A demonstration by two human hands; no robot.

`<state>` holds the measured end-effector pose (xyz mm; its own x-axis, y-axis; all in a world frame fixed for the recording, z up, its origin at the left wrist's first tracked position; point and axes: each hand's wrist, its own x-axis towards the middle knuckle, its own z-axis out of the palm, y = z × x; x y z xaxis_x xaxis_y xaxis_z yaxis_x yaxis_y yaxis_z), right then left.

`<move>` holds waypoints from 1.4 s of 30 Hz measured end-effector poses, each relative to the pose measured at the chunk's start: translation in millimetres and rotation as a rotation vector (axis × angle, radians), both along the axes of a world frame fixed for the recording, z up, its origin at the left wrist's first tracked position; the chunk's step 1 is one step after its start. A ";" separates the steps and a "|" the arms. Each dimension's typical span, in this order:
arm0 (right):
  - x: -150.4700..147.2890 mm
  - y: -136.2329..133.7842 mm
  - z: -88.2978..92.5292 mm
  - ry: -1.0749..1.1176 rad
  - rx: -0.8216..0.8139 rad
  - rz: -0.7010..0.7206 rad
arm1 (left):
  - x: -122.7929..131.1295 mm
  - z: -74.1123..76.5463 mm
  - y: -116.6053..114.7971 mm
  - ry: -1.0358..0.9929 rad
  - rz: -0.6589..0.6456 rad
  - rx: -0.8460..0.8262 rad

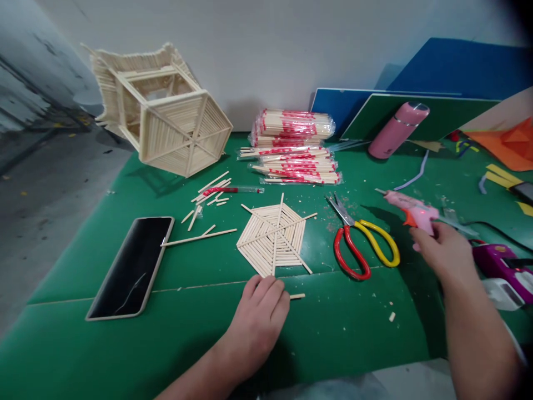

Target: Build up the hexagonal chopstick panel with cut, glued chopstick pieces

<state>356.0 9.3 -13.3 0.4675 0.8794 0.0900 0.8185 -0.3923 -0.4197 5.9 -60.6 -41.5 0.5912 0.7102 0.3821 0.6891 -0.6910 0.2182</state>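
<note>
My left hand [263,314] is closed at the near corner of a flat hexagonal panel [287,244] made of thin wooden sticks. A short wooden stick [297,296] pokes out from the right side of that hand; my fingers hide the rest of it. On the right, my right hand [447,250] grips the handle of a pink hot glue gun [416,208] with an orange trigger, its nozzle pointing left. Between the panel and the glue gun lie scissors [353,230] with one red and one yellow handle, blades slightly apart.
A stick-built hexagonal lantern-like frame [187,133] stands at back left. Wrapped chopstick bundles [293,147] lie behind the panel, cut sticks [212,191] and a phone [131,266] to its left. A pink bottle [397,130] leans against boards [441,114]; a purple device [503,266] sits far right.
</note>
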 end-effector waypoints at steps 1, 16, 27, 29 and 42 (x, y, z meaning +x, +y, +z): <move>-4.0 -1.5 4.4 0.073 0.027 0.005 | -0.7 1.8 -0.8 -0.009 0.008 -0.007; -107.3 -67.3 16.3 0.700 -0.214 0.626 | -10.0 7.4 -1.5 -0.064 -0.023 -0.046; -113.8 -91.0 -2.7 0.346 -0.325 0.743 | -8.9 -1.1 0.1 -0.084 0.005 -0.049; -115.5 -89.6 -2.2 0.339 -0.361 0.741 | -8.6 -1.9 -0.1 -0.084 0.008 -0.045; -116.6 -86.1 1.9 0.396 -0.517 0.696 | -10.1 -5.2 -0.4 -0.098 -0.013 -0.024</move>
<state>239.4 -76.8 -11.4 -0.2633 0.8583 -0.4405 0.7736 -0.0850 -0.6279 -4.2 -61.0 -46.7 0.5610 0.7127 0.4211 0.6551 -0.6932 0.3005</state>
